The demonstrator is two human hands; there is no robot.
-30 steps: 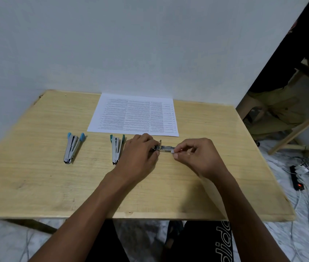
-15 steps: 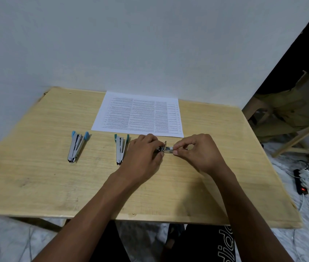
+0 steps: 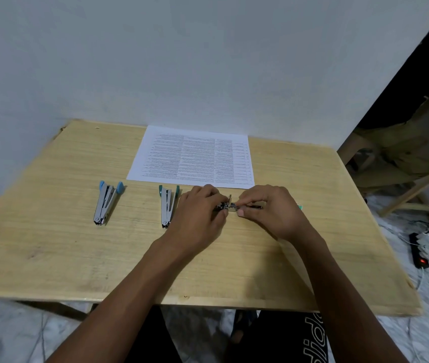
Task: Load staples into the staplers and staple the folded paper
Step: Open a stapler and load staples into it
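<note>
Near the wooden table's middle, left hand and right hand pinch a small, opened chrome stapler; fingers closed round it. Light, rigid, slippery metal, probably best gripped along its sides.

Two splayed staplers, third stapler in hands, flat paper

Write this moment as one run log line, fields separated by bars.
left hand and right hand: both hold third stapler | two staplers idle | paper untouched
</note>
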